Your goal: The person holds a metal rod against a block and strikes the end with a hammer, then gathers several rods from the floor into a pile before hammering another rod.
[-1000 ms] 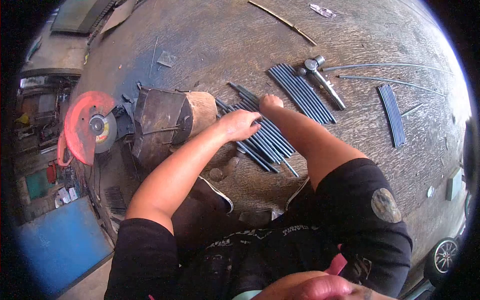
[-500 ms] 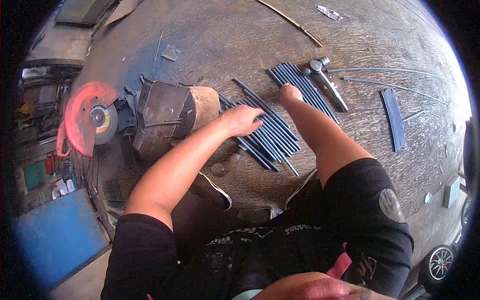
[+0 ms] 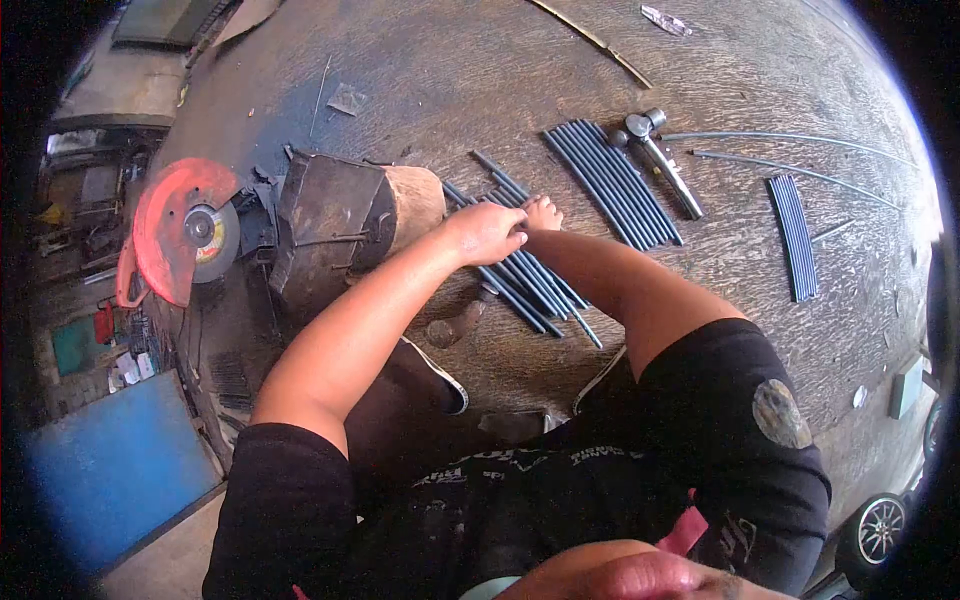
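Note:
A loose pile of blue-grey metal rods point(image 3: 535, 285) lies on the ground before me, its ends uneven. My left hand point(image 3: 485, 232) is closed on the upper part of this pile, fingers bent and thumb to the right. Beside it, my right hand point(image 3: 543, 213) curls over rods of the same pile; its fingertips are partly hidden, and the forearm crosses the pile. A row of similar rods point(image 3: 610, 185) lies side by side to the right, untouched. Next to that row rests a metal hammer point(image 3: 662, 165).
A red cut-off saw point(image 3: 185, 230) stands left, beside a dark metal block point(image 3: 330, 225) and a wooden piece point(image 3: 413, 205). At right are a tight bundle of rods point(image 3: 792, 238) and long thin rods point(image 3: 790, 137). A flat bar point(image 3: 595, 40) lies at the top.
My right hand has left the row of rods on the right and moved left to the loose pile, beside my left hand. My left hand stays on the pile.

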The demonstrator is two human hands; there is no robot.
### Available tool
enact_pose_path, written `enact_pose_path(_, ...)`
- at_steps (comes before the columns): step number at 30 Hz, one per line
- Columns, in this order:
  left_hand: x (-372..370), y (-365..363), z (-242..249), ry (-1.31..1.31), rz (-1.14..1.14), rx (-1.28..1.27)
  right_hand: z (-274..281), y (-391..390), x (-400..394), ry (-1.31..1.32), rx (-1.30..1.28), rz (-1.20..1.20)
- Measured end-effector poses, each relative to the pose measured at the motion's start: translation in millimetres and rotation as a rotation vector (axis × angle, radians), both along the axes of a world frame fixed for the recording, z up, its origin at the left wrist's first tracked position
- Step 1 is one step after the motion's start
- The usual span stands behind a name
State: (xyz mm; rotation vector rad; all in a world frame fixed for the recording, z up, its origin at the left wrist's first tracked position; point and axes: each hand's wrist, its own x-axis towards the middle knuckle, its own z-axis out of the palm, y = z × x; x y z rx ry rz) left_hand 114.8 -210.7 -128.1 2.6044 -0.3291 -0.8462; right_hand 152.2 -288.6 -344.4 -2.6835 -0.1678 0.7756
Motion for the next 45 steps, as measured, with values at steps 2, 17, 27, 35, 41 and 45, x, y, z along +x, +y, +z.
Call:
enact_pose_path(2,-2,3,-5,-0.012,-0.003,-0.005,30,-17,-6,-0.067,-0.033,0.190)
enact_pose_path(17,-2,2,-4,-0.006,-0.015,0.001,50,-55,52,0.015,-0.113,0.567)
enact_pose_path(27,1,3,-5,0.006,-0.015,0.003,48,-82,77,0.093,-0.271,0.372)
enact_pose_path(35,-1,5,-3,-0.012,-0.016,0.011,74,-60,52,0.043,-0.264,0.588)
enact_pose_path(41,-2,8,-4,-0.025,0.006,0.008,29,-46,20,0.147,-0.120,0.610)
enact_pose_path(45,-1,11,-3,-0.043,0.004,-0.003,39,-52,29,0.238,-0.162,0.654)
